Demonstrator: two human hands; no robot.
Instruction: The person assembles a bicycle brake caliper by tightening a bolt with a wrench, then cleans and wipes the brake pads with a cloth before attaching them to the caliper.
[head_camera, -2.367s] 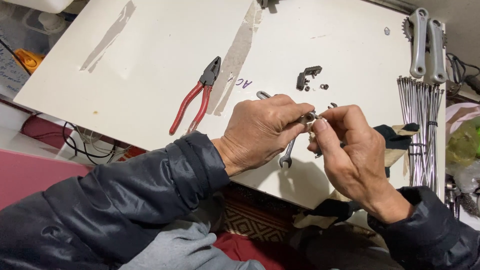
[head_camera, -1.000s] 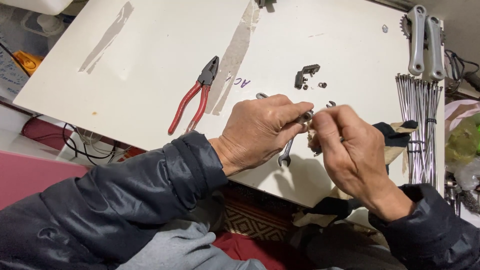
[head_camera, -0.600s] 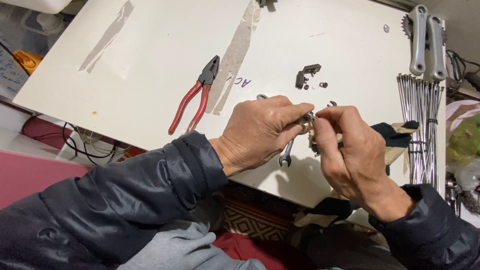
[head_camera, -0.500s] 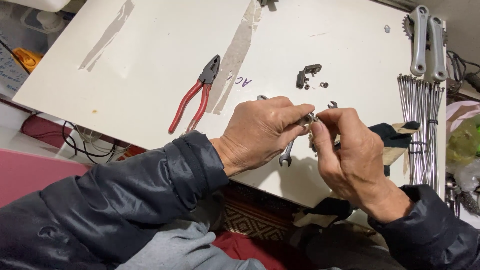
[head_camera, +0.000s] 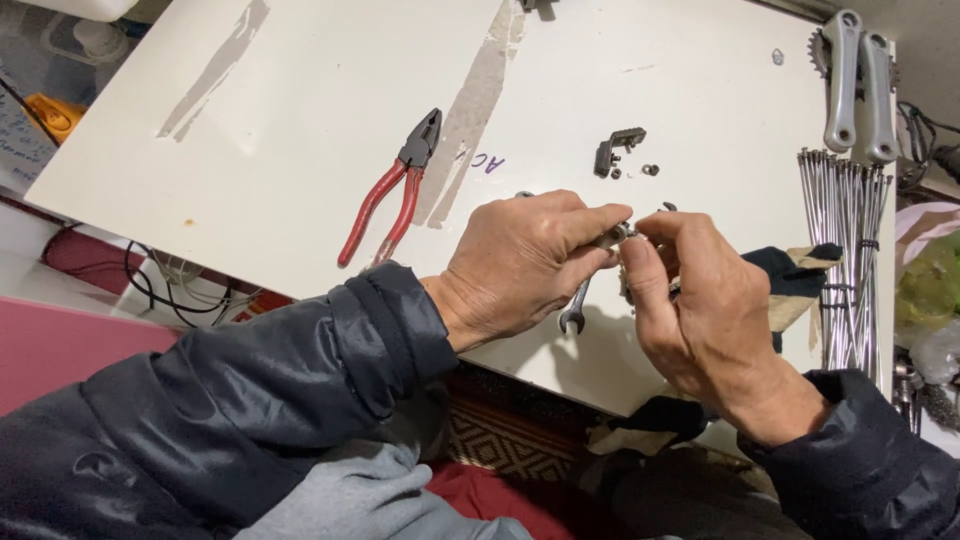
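While both hands meet over the white surface (head_camera: 300, 120) | left hand (head_camera: 520, 265) and right hand (head_camera: 700, 310) pinch a small grey metal fitting (head_camera: 622, 235) between fingertips | assembly seemingly unfinished; steel wrench (head_camera: 575, 312) beneath, red-handled pliers (head_camera: 390, 190) far left unused

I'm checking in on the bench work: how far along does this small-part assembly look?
Done: little to judge by. In hand: the left hand and right hand pinch a small metal part between their fingertips above the white table. Left: a dark bracket with loose small bits lies untouched beyond; a wrench rests under the hands, and red-handled pliers lie aside.
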